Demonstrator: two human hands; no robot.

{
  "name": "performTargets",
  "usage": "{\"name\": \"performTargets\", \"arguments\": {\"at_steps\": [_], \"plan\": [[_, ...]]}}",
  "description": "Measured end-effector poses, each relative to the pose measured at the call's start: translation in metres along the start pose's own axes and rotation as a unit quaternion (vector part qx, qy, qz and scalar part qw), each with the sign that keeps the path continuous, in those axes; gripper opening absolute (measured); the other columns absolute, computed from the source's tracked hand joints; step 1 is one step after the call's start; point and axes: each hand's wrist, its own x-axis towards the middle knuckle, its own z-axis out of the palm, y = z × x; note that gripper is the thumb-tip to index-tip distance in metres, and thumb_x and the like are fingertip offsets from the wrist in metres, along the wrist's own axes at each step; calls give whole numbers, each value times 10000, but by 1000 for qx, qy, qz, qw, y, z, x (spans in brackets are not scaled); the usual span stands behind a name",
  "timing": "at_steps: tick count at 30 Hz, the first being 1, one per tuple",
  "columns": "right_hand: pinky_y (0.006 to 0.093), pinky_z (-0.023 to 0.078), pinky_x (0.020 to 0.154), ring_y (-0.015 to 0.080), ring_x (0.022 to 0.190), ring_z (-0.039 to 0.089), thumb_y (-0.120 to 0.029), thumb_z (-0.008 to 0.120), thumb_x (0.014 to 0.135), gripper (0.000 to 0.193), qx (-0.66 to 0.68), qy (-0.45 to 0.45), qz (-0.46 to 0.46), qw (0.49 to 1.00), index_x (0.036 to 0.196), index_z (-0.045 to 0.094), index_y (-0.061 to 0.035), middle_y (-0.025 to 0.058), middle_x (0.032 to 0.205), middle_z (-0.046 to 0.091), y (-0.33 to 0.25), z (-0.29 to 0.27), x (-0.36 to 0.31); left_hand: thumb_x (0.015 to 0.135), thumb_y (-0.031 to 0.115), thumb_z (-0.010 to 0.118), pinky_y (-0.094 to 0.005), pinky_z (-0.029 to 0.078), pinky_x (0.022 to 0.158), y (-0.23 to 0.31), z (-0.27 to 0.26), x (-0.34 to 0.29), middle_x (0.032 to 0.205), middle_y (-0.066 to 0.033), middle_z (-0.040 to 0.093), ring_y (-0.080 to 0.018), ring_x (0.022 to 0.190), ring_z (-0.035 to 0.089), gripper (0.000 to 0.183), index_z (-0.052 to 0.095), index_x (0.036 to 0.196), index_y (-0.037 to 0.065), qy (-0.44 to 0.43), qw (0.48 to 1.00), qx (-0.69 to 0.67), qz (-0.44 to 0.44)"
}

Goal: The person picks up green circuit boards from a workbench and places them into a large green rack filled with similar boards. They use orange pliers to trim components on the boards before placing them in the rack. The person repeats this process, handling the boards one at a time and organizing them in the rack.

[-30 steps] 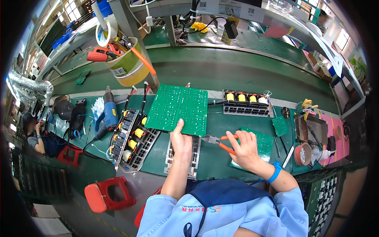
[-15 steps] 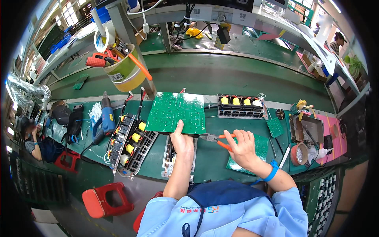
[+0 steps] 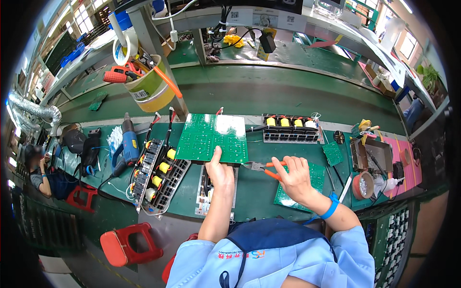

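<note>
Circuit board point(image 3: 204, 139), green, sits near the centre of the frame, in the left hand point(image 3: 221, 174): the thumb lies on its face by the lower edge, the other fingers hidden beneath. The right hand point(image 3: 296, 180) curls around orange-handled side cutters point(image 3: 258, 166), whose handles stand apart and whose metal tips remain at the board's lower right corner. Compared with a second ago, the board shows lower in the frame, and white glare now covers its upper right part; the whole view has shifted slightly, while both grips look unchanged. Under the right hand lies a second green board point(image 3: 317, 178). Left of centre lies an assembly with yellow-wrapped components point(image 3: 161, 176), beside a blue heat gun point(image 3: 129, 144); a similar assembly point(image 3: 290, 130) lies right of and above centre.
</note>
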Motion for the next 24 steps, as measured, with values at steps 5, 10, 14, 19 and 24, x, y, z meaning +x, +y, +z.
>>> {"name": "performTargets", "arguments": {"at_steps": [5,10,14,19,24], "plan": [[358,339,626,242,753,476,-83,660,526,542,-4,-9,-1,1000,1050,528,-54,114,853,481,1,0,0,807,6,497,-357,438,797,0,1,-2,1076,-96,483,-205,958,488,310,448,1113,21,4,1000,-6,0],[363,348,624,230,719,465,-106,656,554,520,65,-91,5,994,1051,521,-46,115,854,498,4,-12,8,804,-13,491,-349,446,800,-1,-3,-2,1079,-108,482,-210,954,500,317,440,1116,11,0,1000,13,18],[353,374,672,236,773,489,-118,694,556,542,186,-180,5,966,1066,517,-70,100,871,508,21,-12,14,799,-30,479,-351,441,813,2,-3,-8,1102,-121,474,-219,972,497,353,411,1144,-1,-10,1000,21,16],[317,447,750,200,834,554,-159,689,595,534,498,-371,19,783,1097,527,-78,101,953,563,60,-26,34,781,-41,479,-379,426,839,9,-8,-4,1123,-129,463,-236,1004,482,409,382,1176,3,-25,999,23,-23],[357,419,811,267,929,530,-189,627,633,586,136,-149,363,910,1166,428,-49,158,1044,500,114,8,60,776,-36,485,-399,406,868,15,-14,-9,1127,-131,463,-250,1023,472,413,389,1175,7,-29,998,4,-58]]}}
